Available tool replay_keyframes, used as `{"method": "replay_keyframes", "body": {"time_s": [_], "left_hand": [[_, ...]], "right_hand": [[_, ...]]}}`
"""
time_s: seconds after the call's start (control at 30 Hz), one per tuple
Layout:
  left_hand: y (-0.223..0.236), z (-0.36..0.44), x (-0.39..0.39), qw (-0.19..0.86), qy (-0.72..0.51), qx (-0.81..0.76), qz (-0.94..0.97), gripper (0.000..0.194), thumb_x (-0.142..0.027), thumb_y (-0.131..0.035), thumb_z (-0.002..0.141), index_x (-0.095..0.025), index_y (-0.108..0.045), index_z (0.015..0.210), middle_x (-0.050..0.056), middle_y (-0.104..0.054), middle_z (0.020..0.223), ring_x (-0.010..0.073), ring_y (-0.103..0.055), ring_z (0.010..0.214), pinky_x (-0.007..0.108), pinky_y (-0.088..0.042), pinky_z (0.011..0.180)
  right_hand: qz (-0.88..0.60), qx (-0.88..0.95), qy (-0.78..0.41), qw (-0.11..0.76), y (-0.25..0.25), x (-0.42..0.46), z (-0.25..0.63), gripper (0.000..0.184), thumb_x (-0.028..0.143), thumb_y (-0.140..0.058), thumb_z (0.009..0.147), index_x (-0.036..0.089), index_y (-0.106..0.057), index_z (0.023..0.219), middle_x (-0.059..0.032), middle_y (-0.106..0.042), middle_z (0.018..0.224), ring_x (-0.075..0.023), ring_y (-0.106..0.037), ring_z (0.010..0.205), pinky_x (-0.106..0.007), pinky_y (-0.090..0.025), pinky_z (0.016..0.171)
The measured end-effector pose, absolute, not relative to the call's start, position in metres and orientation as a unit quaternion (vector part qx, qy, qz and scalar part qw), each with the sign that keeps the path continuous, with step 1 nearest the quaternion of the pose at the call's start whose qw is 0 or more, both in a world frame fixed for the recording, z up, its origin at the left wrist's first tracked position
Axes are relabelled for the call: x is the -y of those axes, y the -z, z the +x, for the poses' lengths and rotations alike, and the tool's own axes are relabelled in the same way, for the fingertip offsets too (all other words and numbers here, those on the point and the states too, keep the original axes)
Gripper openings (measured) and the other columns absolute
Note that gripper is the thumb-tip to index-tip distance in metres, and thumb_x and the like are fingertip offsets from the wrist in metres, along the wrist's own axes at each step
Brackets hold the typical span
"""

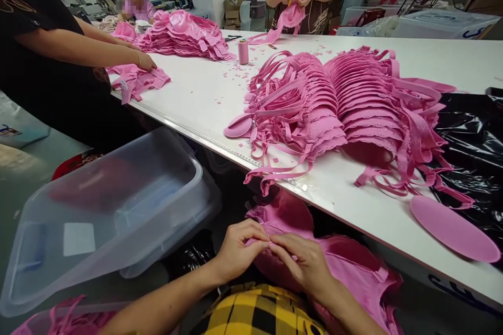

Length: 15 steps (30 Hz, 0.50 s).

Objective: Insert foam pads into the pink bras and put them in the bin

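Observation:
My left hand (238, 251) and my right hand (304, 264) meet in my lap, below the table's front edge. Both pinch the edge of a pink bra (346, 267) that lies across my lap, fingertips touching each other. A long stack of pink bras (338, 99) with loose straps fills the white table (196, 94) right above my hands. A flat pink pad (454, 227) lies at the table's near right, and a second pad (238, 126) sits at the stack's left end.
A clear plastic bin (106, 209) stands tilted at my left. Black plastic sheet (471, 141) covers the table's right. Another pile of bras (184, 36) and a pink thread spool (243, 51) sit farther back. One person at left presses pink fabric; another across the table trims a bra.

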<state>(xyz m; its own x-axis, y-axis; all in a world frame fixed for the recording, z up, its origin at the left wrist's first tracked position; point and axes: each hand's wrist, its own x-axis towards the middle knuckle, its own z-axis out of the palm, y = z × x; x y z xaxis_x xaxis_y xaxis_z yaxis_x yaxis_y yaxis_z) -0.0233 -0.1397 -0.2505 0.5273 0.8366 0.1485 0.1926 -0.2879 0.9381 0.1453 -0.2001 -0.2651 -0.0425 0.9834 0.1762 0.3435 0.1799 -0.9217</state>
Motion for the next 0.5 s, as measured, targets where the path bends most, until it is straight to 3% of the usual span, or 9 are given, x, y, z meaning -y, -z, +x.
{"method": "replay_keyframes", "body": {"time_s": [0.17, 0.27, 0.37, 0.5], "left_hand": [[0.247, -0.024, 0.140, 0.472, -0.288, -0.284, 0.783, 0.013, -0.015, -0.067, 0.073, -0.018, -0.071, 0.086, 0.006, -0.070, 0.087, 0.0155, -0.065, 0.079, 0.024, -0.053, 0.074], [0.248, -0.024, 0.135, 0.428, -0.302, -0.256, 0.813, 0.015, -0.013, -0.057, 0.080, -0.017, -0.070, 0.085, 0.007, -0.070, 0.084, 0.0142, -0.066, 0.077, 0.022, -0.053, 0.072], [0.257, -0.022, 0.118, 0.382, -0.323, -0.259, 0.826, 0.016, -0.011, -0.054, 0.081, -0.016, -0.068, 0.080, 0.006, -0.069, 0.079, 0.0140, -0.066, 0.074, 0.023, -0.053, 0.069], [0.279, -0.019, 0.083, 0.289, -0.355, -0.250, 0.853, 0.017, -0.007, -0.050, 0.081, -0.014, -0.065, 0.079, 0.008, -0.068, 0.081, 0.0141, -0.064, 0.075, 0.024, -0.053, 0.068]], "right_hand": [[-0.552, 0.605, -0.330, 0.469, 0.267, 0.206, 0.144, 0.015, 0.022, -0.061, 0.080, 0.026, -0.074, 0.086, -0.0040, -0.073, 0.076, -0.0202, -0.067, 0.067, -0.028, -0.053, 0.062], [-0.562, 0.564, -0.401, 0.453, 0.268, 0.203, 0.144, 0.016, 0.029, -0.058, 0.082, 0.023, -0.073, 0.083, -0.0037, -0.070, 0.068, -0.0188, -0.065, 0.059, -0.027, -0.052, 0.057], [-0.590, 0.485, -0.469, 0.444, 0.272, 0.191, 0.150, 0.030, 0.042, -0.050, 0.085, 0.020, -0.069, 0.087, -0.0057, -0.070, 0.073, -0.0188, -0.064, 0.057, -0.026, -0.050, 0.050], [-0.714, 0.508, -0.357, 0.324, 0.281, 0.163, 0.163, 0.035, 0.043, -0.043, 0.085, 0.017, -0.066, 0.079, -0.0080, -0.069, 0.073, -0.0211, -0.064, 0.063, -0.028, -0.047, 0.058]]}}
